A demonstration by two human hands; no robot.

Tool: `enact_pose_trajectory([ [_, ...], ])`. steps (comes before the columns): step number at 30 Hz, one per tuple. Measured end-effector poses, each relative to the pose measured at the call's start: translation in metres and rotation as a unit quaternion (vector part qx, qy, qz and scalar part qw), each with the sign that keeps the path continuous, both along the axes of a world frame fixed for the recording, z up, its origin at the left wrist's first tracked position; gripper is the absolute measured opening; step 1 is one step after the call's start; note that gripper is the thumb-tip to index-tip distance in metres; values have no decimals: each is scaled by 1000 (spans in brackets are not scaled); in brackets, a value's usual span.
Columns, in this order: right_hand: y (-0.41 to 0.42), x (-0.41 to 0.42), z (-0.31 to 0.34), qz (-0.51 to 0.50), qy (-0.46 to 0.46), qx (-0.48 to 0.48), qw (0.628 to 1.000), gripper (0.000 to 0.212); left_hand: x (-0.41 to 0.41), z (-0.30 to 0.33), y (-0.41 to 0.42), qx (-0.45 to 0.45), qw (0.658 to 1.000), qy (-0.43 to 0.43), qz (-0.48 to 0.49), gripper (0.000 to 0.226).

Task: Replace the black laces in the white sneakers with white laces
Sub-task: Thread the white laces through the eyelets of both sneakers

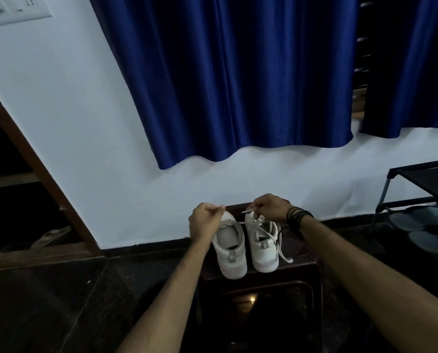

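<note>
Two white sneakers [246, 247] sit heels-first on a dark stool [307, 271] at six o'clock below blue curtains [238, 80], as the left hand [204, 222] and right hand [270, 208] each pinch a white lace [263, 231] end.

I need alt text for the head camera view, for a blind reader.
Two hands, left hand and right hand, each pinch an end of a white lace above two white sneakers on a dark stool; behind hangs a blue curtain.
</note>
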State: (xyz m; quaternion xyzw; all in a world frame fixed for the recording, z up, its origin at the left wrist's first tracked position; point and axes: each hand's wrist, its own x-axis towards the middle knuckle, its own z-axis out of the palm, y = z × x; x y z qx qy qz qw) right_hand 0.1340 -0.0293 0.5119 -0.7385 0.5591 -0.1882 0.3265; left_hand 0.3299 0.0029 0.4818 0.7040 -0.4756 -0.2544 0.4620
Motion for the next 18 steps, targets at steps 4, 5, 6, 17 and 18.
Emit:
enact_pose_trajectory([
  [4, -7, 7, -20, -72, -34, -36, 996, 17, -1, -31, 3, 81, 988, -121, 42, 23],
  [5, -9, 12, -25, -78, -45, -36, 995, 17, -2, -40, 3, 84, 987, -134, 42, 21],
  [6, -10, 19, -31, -86, -51, -39, 994, 16, -4, -48, 3, 82, 986, -139, 46, 18],
  [17, -22, 66, -65, -42, -29, -65, 997, 15, -1, -78, 6, -15, 992, 35, 121, 18],
  [18, -22, 66, -69, -44, -31, -67, 996, 14, 2, -80, 3, -3, 989, 82, 120, 16],
])
